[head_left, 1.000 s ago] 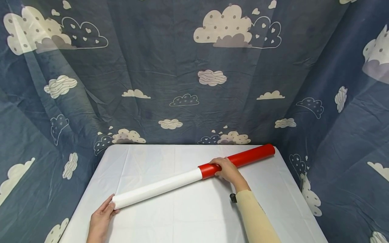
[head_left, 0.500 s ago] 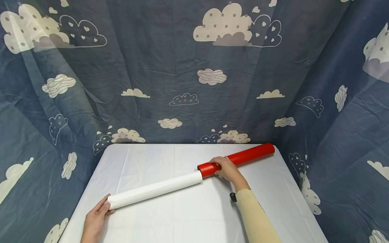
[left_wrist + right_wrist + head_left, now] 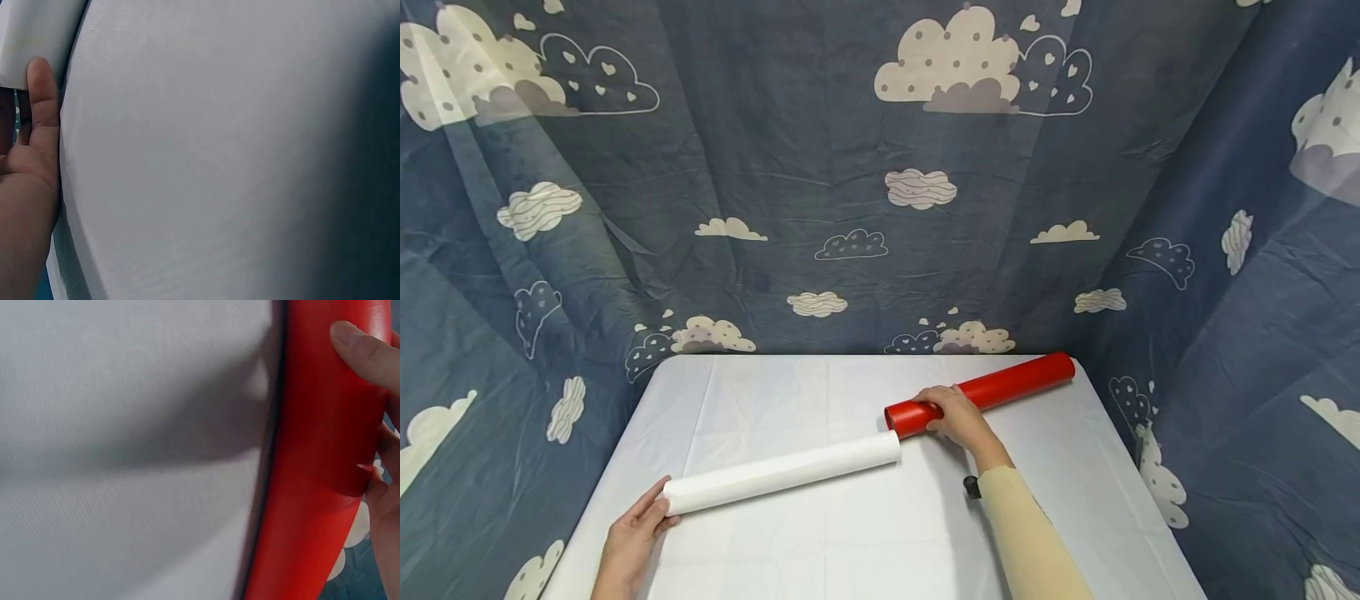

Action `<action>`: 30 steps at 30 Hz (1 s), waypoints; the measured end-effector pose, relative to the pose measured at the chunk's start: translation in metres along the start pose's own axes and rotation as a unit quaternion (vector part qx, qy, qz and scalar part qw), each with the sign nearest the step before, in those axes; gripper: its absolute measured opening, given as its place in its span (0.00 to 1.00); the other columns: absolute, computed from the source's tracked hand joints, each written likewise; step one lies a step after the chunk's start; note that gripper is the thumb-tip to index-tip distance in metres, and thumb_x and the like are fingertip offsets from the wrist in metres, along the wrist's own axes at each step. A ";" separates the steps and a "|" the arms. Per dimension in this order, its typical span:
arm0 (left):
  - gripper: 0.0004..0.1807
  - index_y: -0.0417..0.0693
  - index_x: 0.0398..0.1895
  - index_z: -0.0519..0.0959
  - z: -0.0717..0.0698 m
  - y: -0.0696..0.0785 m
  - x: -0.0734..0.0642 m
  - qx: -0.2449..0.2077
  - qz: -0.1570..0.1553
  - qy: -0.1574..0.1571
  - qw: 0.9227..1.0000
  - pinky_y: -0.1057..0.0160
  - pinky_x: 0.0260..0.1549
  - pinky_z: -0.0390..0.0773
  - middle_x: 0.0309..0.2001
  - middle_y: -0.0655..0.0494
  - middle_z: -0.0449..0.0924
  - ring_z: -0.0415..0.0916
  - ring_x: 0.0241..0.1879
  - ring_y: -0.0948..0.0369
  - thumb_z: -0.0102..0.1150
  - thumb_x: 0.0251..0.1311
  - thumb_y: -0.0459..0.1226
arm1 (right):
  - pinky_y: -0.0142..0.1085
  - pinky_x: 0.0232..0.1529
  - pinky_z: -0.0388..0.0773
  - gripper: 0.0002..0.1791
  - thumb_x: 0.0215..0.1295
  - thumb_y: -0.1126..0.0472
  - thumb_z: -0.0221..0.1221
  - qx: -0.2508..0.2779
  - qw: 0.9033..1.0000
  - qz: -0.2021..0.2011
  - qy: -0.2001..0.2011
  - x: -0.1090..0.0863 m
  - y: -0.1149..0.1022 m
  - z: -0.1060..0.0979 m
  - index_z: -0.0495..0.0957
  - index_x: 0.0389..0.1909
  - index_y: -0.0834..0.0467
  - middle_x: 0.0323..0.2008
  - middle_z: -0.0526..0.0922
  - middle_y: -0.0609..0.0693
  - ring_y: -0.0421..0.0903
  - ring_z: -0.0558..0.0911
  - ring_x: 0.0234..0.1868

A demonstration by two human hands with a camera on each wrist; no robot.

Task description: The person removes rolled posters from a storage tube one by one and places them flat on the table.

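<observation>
A long white roll (image 3: 782, 475) lies slantwise low over the table in the head view. My left hand (image 3: 632, 533) pinches its near left end, the thumb along the roll's edge in the left wrist view, where the white end (image 3: 37, 31) shows at the top left corner. Farther right lies a red tube (image 3: 1022, 379), its hollow left mouth facing the white roll. My right hand (image 3: 958, 417) grips this tube near that mouth, with the thumb pressed on the red surface (image 3: 312, 437) in the right wrist view. The roll's right end sits just below and in front of the red mouth.
A white cloth-covered table (image 3: 820, 550) spreads beneath both hands. Dark blue fabric (image 3: 775, 150) printed with pale clouds hangs behind and at both sides. The red tube's far end reaches the table's back right corner. A small black thing (image 3: 972, 487) sits at the right wrist.
The white roll has come out of the red tube's mouth, moving left and slightly toward me with the left hand. The right hand and red tube have stayed nearly in place.
</observation>
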State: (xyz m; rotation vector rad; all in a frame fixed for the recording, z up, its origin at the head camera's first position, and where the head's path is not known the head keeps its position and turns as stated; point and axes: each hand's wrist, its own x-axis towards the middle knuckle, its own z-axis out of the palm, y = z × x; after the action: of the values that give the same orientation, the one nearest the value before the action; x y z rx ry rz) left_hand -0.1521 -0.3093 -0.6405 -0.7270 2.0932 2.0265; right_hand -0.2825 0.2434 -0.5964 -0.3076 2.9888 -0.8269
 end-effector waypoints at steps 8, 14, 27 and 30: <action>0.37 0.47 0.82 0.62 0.000 -0.002 -0.001 -0.007 0.005 0.006 1.000 0.73 0.54 0.84 0.41 0.91 0.78 0.79 0.45 0.82 0.63 0.76 0.45 | 0.58 0.85 0.57 0.34 0.56 0.69 0.77 -0.004 1.000 0.008 0.009 0.002 -0.002 0.003 0.84 0.64 0.45 0.65 0.84 0.49 0.55 0.76 0.72; 0.39 0.46 0.82 0.62 0.000 -0.004 0.000 -0.014 0.009 0.011 1.000 0.74 0.53 0.85 0.42 0.91 0.79 0.80 0.45 0.82 0.65 0.73 0.47 | 0.57 0.84 0.58 0.34 0.56 0.68 0.78 -0.017 1.000 0.008 0.017 0.003 -0.003 0.005 0.84 0.64 0.45 0.65 0.85 0.49 0.54 0.76 0.72; 0.42 0.46 0.81 0.63 -0.001 -0.006 -0.001 -0.022 0.012 0.013 1.000 0.75 0.53 0.84 0.44 0.87 0.83 0.79 0.46 0.82 0.66 0.70 0.52 | 0.60 0.83 0.60 0.33 0.55 0.69 0.78 -0.019 0.998 -0.009 0.056 0.006 -0.004 0.012 0.85 0.62 0.47 0.61 0.87 0.48 0.53 0.79 0.69; 0.40 0.45 0.81 0.63 0.000 -0.005 -0.002 -0.019 0.013 0.012 1.000 0.75 0.53 0.84 0.41 0.88 0.82 0.79 0.46 0.82 0.64 0.73 0.50 | 0.60 0.82 0.60 0.33 0.55 0.69 0.78 -0.024 0.997 -0.009 0.070 0.007 -0.005 0.015 0.85 0.62 0.48 0.61 0.87 0.49 0.53 0.79 0.69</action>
State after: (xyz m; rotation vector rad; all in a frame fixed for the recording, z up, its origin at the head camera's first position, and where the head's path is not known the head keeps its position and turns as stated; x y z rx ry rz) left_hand -0.1481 -0.3084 -0.6446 -0.7371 2.0932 2.0862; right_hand -0.2871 0.2299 -0.6065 -0.2913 3.1437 -0.8131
